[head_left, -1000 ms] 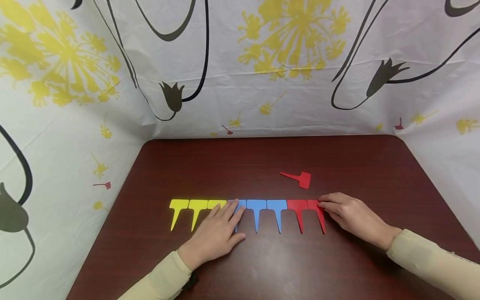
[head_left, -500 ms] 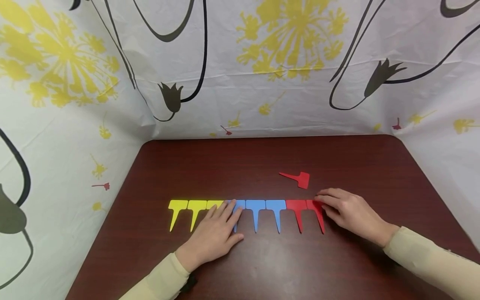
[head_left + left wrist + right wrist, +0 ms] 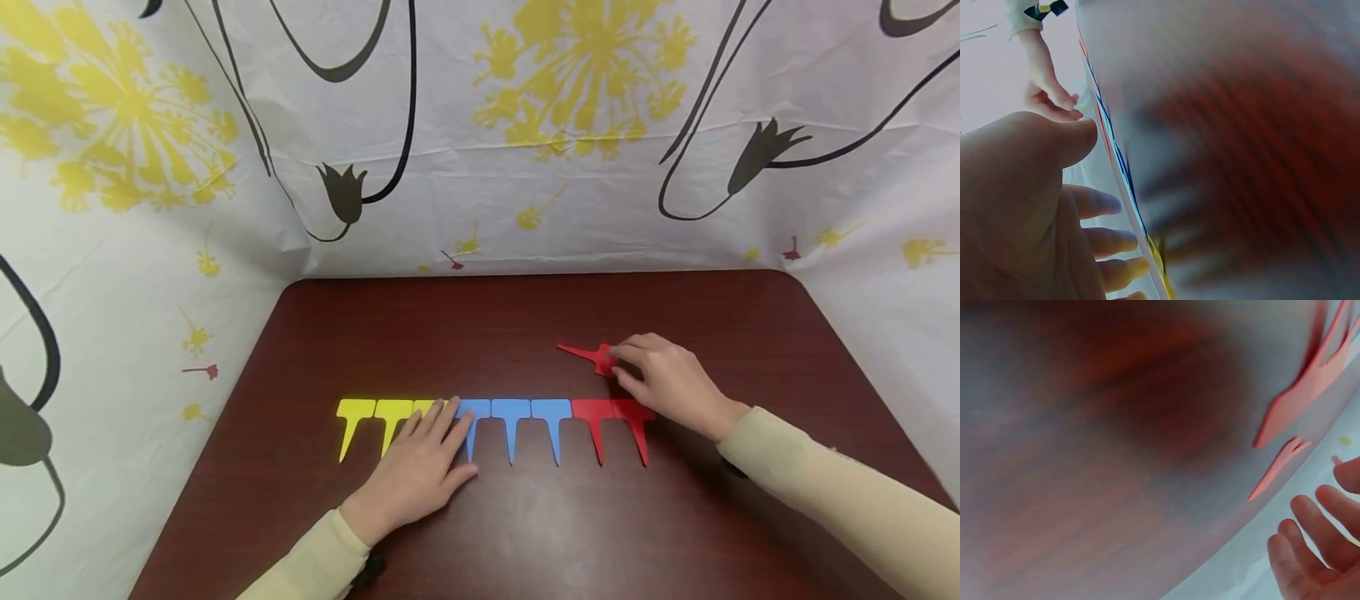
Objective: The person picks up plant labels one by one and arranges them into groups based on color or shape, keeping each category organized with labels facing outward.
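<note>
A row of flat T-shaped plant labels runs across the table, stems toward me: yellow labels (image 3: pixel 356 408) at left, blue labels (image 3: pixel 512 408) in the middle, red labels (image 3: pixel 592 408) at right. My left hand (image 3: pixel 412 483) lies over the row with straight, slightly spread fingers, partly covering the third yellow label. Beyond the red end, a loose red label (image 3: pixel 581 352) lies sideways, its stem pointing left. Fingertips of my right hand (image 3: pixel 671 379) overlap its head in the head view. The right wrist view shows those fingers relaxed and apart from the loose label (image 3: pixel 1277 469).
The dark brown wooden table (image 3: pixel 420 321) has rounded far corners. A white cloth (image 3: pixel 465 167) printed with yellow and grey flowers hangs behind it and at both sides.
My right hand has left the red end of the row and moved forward and left to the loose red label. My left hand has slid slightly left, uncovering more of the first blue label.
</note>
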Available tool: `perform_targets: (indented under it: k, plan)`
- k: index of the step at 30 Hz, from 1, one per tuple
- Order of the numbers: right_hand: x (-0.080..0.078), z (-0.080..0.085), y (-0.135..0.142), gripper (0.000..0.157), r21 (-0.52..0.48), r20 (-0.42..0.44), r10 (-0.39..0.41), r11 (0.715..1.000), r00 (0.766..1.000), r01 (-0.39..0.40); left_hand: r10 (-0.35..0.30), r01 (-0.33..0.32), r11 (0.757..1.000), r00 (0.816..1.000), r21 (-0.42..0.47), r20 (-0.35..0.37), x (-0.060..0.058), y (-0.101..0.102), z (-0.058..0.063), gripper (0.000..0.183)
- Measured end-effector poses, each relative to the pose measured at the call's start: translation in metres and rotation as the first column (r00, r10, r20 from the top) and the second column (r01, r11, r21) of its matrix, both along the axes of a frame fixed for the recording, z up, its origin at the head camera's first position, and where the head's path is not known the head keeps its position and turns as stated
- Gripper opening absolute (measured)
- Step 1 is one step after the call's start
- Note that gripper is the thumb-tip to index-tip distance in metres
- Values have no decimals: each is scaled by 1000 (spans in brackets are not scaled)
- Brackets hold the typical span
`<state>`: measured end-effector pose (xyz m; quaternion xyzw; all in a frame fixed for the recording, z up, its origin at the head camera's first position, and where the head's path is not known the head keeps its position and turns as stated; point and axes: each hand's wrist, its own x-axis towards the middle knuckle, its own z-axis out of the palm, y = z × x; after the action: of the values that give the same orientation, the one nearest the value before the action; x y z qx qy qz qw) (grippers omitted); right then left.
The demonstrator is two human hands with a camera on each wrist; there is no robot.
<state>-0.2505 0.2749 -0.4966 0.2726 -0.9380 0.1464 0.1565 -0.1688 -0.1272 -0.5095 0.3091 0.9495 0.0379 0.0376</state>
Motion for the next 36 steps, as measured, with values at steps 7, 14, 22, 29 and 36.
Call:
perform_targets:
  k: [7,14,22,29,36]
  plan:
    - [-24,2,-19,30,11,124,-43,999,991,42,22,-22,1000,1000,-2,-10,1,-5,-1,73]
    - [-41,-6,-31,28,52,167,-39,998,985,31,27,-27,1000,1000,3,-9,2,-5,0,73]
    - [-51,-12,-38,18,108,126,-34,994,992,20,36,-36,999,999,-12,11,2,-7,-3,74]
    - [-55,-9,-42,7,171,116,3,985,993,-23,36,-36,999,999,-23,29,2,-6,-4,74]
    - [-59,-9,-44,5,339,-40,166,930,985,-143,39,-38,999,999,-29,34,0,-6,-5,75]
